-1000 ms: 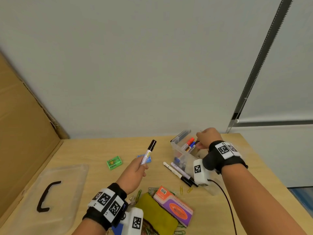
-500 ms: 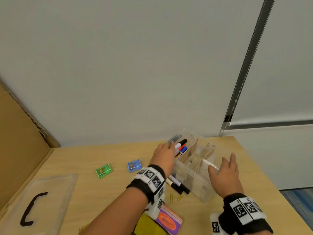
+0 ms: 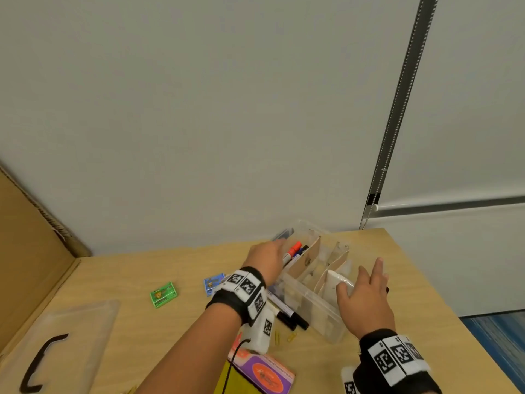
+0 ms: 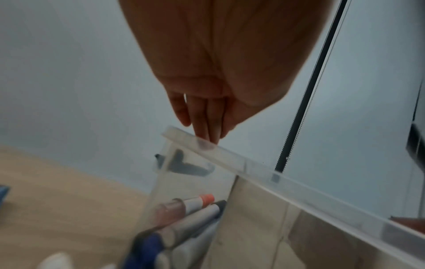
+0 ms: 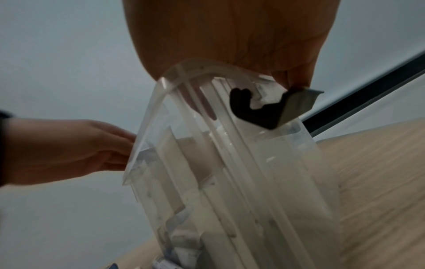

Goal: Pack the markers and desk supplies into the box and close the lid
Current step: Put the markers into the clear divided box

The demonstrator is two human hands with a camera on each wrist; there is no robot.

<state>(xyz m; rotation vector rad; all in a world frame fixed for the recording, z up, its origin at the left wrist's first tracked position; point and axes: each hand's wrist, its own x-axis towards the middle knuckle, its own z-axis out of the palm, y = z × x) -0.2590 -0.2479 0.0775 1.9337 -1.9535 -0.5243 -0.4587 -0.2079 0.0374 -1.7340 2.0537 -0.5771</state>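
Observation:
The clear plastic box (image 3: 312,305) with cardboard dividers stands at the back right of the table. Red-, blue- and black-capped markers (image 3: 294,248) lie in its far-left compartment, also seen through the wall in the left wrist view as markers (image 4: 195,205). My left hand (image 3: 267,260) is at that end, straight fingers (image 4: 207,131) touching the box rim (image 4: 253,169). My right hand (image 3: 366,294) rests on the near-right end, fingers spread and thumb on the rim; its palm (image 5: 230,36) covers the box (image 5: 230,163). Two more markers (image 3: 287,314) lie on the table beside the box.
The clear lid (image 3: 71,322) with a black handle (image 3: 39,362) lies at the left. A green sharpener (image 3: 163,294), a blue sharpener (image 3: 211,282), paper clips (image 3: 291,336), an orange-purple packet (image 3: 264,373) and a yellow-green pouch (image 3: 224,385) are on the table. Cardboard stands at the left.
My left hand carried the black-capped marker to the box and no longer holds it. My right hand moved from the far end to the near-right end. Since half a second ago, almost nothing has moved.

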